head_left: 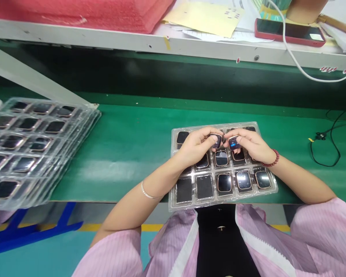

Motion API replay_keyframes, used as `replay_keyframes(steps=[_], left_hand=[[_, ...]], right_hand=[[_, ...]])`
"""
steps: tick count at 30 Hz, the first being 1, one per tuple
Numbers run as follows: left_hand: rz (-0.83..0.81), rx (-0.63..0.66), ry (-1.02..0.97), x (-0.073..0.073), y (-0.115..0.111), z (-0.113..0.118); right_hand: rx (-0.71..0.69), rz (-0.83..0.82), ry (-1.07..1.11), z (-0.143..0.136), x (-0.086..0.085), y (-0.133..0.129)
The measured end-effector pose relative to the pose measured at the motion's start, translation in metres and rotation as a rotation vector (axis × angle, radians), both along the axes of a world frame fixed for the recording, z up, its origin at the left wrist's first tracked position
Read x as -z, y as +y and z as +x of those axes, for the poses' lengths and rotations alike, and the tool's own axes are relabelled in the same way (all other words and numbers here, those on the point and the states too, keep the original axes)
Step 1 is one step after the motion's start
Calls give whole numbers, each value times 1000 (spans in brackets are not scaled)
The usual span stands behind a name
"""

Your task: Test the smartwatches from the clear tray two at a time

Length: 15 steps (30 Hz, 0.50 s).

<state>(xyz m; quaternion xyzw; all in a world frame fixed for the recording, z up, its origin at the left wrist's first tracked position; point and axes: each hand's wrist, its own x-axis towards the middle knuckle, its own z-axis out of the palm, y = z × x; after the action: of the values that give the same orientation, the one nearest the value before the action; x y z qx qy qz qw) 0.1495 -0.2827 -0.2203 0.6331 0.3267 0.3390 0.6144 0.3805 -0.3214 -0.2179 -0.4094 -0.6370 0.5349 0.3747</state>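
Observation:
My left hand [198,144] grips a smartwatch body [218,141] with a dark screen and gold-toned rim. In my right hand [252,144] is a second smartwatch body [233,143], its screen lit with a small blue patch. Both are held close together above a clear plastic tray [173,207]. Several more watch bodies lie in the tray's compartments, such as a watch body [224,182] in the front row. Two front-left compartments, one an empty-looking pocket [204,187], show only dark bottoms. My hands hide part of the back and middle rows.
A stack of similar clear trays [75,154] filled with watch bodies stands at the left. A black cable [331,154] lies on the green table [127,154] at the right. Above runs a shelf with red foam [103,15], papers and a red-cased phone [290,32]; a white cable [294,57] hangs over its edge.

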Motion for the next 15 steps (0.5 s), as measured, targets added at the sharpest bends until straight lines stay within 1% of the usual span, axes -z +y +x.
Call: replay_keyframes(steps=[2,5,7,10,12,15], left_hand=[[-24,-7,3,-1,0,0],[-19,-40,-16,-1,0,1],[-11,-34,-29,0,-1,1],[-19,-8,0,-1,-1,1],[-22,-23,20,0,0,0],[-4,-49,-5,2,0,1]], right_hand=[[13,-19,7,0,0,0],[16,31,-1,-1,0,1],[13,50,-7,-1,0,1],[18,-6,-1,-1,0,1],[25,-30,9,0,0,1],[36,10,2,-1,0,1]])
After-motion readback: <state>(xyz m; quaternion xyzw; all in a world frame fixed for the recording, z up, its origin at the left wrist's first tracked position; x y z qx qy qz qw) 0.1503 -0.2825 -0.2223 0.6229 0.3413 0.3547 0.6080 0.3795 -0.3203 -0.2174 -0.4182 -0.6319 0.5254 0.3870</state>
